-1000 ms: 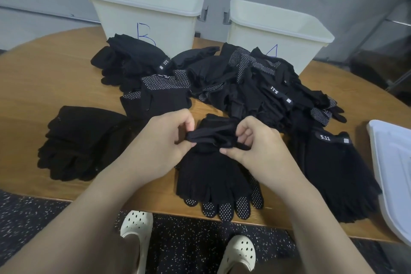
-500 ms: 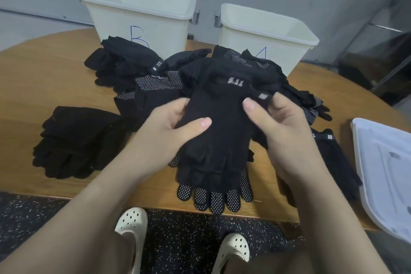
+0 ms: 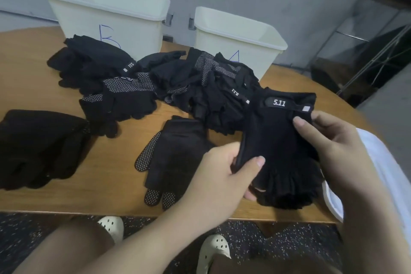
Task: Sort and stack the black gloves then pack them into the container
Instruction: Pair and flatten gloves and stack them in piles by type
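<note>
Both hands hold a black fingerless glove [image 3: 280, 140] with a "5.11" wrist label, over a stack of like gloves at the table's right front. My left hand [image 3: 224, 176] grips its left edge, thumb on top. My right hand [image 3: 329, 140] pinches its right side near the cuff. A dotted full-finger glove [image 3: 173, 160] lies flat on the table left of my hands. A loose heap of black gloves [image 3: 200, 87] spreads across the middle. Another stack of black gloves [image 3: 37, 147] sits at the left front.
Two cream bins stand at the back: bin B [image 3: 106, 6] on the left and bin A [image 3: 240, 38] to its right. A white lid [image 3: 382, 162] lies at the right edge, partly under my right arm. The wooden table [image 3: 26, 69] ends just above my white shoes.
Both hands lifted the 5.11 glove off the dotted glove and carried it to the right onto the right stack. The dotted glove stays on the table.
</note>
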The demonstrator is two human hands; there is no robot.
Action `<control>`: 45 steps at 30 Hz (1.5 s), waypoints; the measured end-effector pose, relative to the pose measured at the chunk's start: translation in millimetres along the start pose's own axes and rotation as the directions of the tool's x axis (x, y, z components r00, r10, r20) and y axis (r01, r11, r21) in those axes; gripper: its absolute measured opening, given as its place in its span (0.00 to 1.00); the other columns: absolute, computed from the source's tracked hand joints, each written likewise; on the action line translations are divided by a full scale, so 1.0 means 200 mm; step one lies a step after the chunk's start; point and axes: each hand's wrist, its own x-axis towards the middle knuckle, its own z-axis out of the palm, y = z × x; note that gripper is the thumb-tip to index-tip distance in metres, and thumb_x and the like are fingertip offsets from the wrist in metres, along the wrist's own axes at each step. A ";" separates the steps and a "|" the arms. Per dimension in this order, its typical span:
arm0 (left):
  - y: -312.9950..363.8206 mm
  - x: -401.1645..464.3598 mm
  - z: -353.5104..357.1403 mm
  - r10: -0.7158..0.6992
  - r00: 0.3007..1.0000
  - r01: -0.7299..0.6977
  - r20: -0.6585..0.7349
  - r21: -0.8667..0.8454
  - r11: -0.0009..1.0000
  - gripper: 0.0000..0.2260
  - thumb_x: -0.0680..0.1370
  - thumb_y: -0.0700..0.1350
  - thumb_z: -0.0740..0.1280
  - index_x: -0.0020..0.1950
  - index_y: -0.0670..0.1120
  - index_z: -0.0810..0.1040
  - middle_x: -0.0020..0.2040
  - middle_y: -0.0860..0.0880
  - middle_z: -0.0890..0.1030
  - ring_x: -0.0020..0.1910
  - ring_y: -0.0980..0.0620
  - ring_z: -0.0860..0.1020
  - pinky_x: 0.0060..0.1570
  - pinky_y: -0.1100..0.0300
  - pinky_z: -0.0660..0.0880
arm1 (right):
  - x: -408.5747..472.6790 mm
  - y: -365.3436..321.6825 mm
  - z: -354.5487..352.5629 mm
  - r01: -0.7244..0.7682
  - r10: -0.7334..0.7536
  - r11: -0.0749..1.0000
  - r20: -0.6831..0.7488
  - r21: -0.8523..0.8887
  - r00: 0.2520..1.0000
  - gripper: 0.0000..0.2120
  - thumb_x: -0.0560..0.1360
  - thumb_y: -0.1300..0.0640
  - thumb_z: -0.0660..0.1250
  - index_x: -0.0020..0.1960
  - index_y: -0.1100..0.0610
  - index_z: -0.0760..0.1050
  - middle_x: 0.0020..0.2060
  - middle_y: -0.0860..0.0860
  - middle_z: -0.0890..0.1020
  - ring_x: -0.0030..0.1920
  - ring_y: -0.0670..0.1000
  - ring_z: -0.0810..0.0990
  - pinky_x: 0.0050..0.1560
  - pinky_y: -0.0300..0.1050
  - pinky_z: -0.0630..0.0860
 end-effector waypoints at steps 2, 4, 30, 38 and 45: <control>0.01 0.02 0.07 -0.018 1.000 0.019 0.026 -0.043 0.999 0.11 0.84 0.49 0.64 0.51 0.43 0.81 0.39 0.53 0.82 0.36 0.50 0.86 0.36 0.52 0.82 | 0.01 0.04 -0.07 -0.009 0.007 1.000 -0.049 -0.027 0.999 0.09 0.80 0.57 0.69 0.53 0.63 0.82 0.48 0.60 0.87 0.48 0.59 0.86 0.44 0.42 0.83; 0.02 0.04 0.14 -0.034 0.999 0.038 0.042 -0.089 0.995 0.14 0.85 0.49 0.62 0.50 0.39 0.79 0.40 0.45 0.83 0.37 0.49 0.86 0.37 0.46 0.84 | 0.03 0.08 -0.13 -0.032 0.028 0.999 -0.087 -0.044 0.996 0.08 0.81 0.58 0.67 0.53 0.62 0.82 0.47 0.57 0.87 0.47 0.52 0.86 0.41 0.38 0.82; -0.06 0.11 0.23 -0.079 0.995 0.103 -0.068 0.530 0.841 0.19 0.85 0.55 0.59 0.36 0.49 0.74 0.29 0.50 0.79 0.28 0.56 0.78 0.30 0.61 0.75 | 0.13 0.34 -0.17 -0.045 -0.027 0.776 -0.105 -0.630 0.994 0.10 0.79 0.56 0.71 0.60 0.53 0.82 0.46 0.47 0.82 0.51 0.46 0.79 0.50 0.41 0.72; -0.10 0.16 0.24 0.319 0.942 -0.283 0.104 0.757 0.589 0.19 0.86 0.52 0.55 0.76 0.50 0.69 0.76 0.54 0.66 0.75 0.55 0.65 0.73 0.60 0.63 | 0.11 0.29 -0.13 0.083 -0.305 0.712 -0.200 -0.697 0.931 0.13 0.78 0.55 0.71 0.62 0.55 0.81 0.49 0.47 0.81 0.52 0.48 0.79 0.52 0.37 0.69; -0.25 0.17 0.31 0.212 0.958 -0.274 0.194 0.836 0.476 0.26 0.86 0.53 0.46 0.82 0.45 0.60 0.83 0.49 0.60 0.82 0.53 0.55 0.81 0.54 0.54 | 0.07 0.29 0.00 0.374 -0.431 0.687 0.065 -0.623 0.900 0.16 0.82 0.54 0.63 0.68 0.57 0.78 0.68 0.50 0.77 0.72 0.51 0.72 0.74 0.54 0.68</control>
